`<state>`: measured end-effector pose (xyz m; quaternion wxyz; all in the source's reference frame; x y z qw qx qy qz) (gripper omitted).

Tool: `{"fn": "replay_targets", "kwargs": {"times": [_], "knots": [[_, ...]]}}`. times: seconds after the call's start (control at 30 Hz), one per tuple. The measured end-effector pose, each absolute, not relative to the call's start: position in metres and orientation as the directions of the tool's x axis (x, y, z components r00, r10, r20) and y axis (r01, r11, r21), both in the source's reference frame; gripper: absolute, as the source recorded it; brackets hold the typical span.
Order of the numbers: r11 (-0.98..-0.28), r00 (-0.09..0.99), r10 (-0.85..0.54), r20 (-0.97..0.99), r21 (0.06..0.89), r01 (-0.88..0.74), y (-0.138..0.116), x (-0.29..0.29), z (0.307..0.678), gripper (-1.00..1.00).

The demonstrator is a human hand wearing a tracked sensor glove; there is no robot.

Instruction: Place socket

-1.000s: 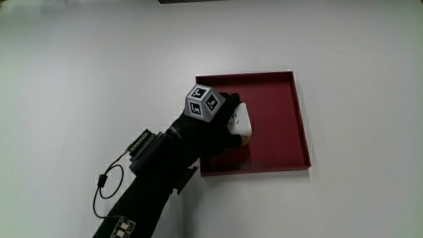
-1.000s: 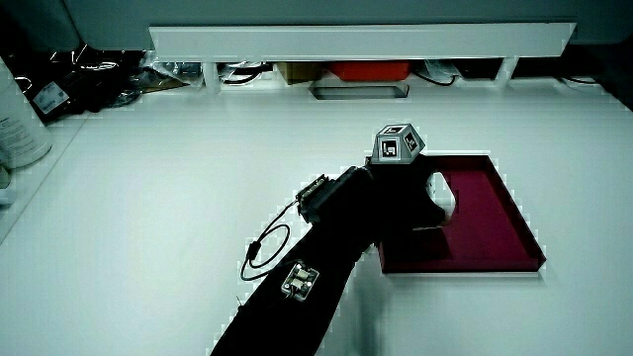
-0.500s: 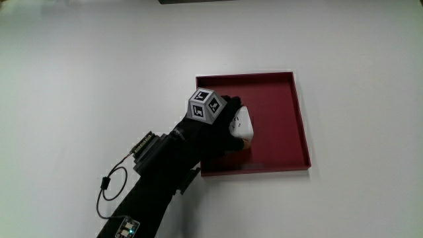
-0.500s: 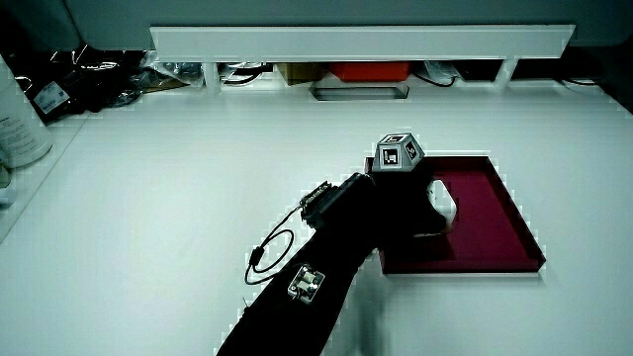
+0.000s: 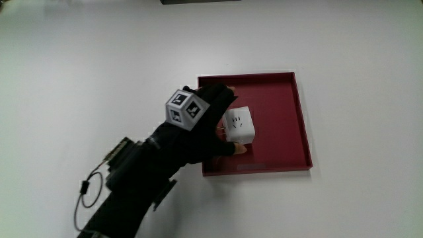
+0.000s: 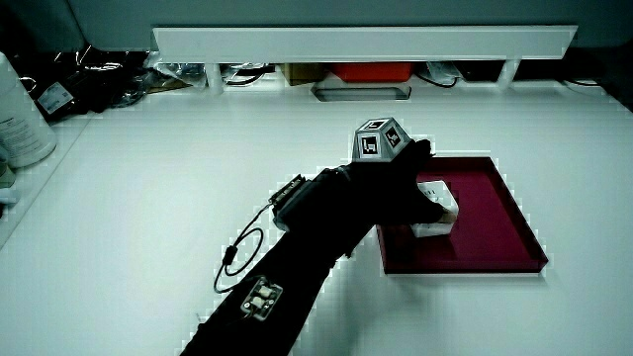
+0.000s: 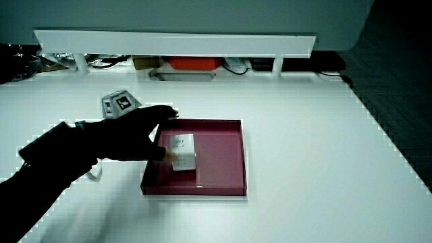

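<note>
Socket [image 5: 238, 124] sitting flat in tray [image 5: 299, 119], near hand-side wall. Hand [image 5: 201, 122] resting beside it, fingers loosening, thumb still touching. Advise lifting hand clear without nudging socket.

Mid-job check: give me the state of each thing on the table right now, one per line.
Socket: lying in the tray, holed face up, beside the hand.
Tray: flat on the table, holding only the socket.
Hand: at the tray's edge beside the socket, fingers spread, thumb tip by the socket's nearer corner, gripping nothing.
</note>
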<state>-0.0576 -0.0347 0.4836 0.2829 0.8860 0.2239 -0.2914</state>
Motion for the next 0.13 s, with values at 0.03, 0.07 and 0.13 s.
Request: {"fn": "replay_targets", "kwargs": {"times": [0.03, 0.07, 0.13], "knots": [[-0.737, 0.696, 0.212, -0.686, 0.355, 0.574, -0.033, -0.063, 0.492, -0.87], [-0.742, 0.689, 0.256, -0.678, 0.320, 0.589, -0.030, -0.068, 0.477, -0.91], [-0.748, 0.634, 0.169, -0.755, 0.320, 0.581, -0.023, -0.081, 0.477, -1.00]]}}
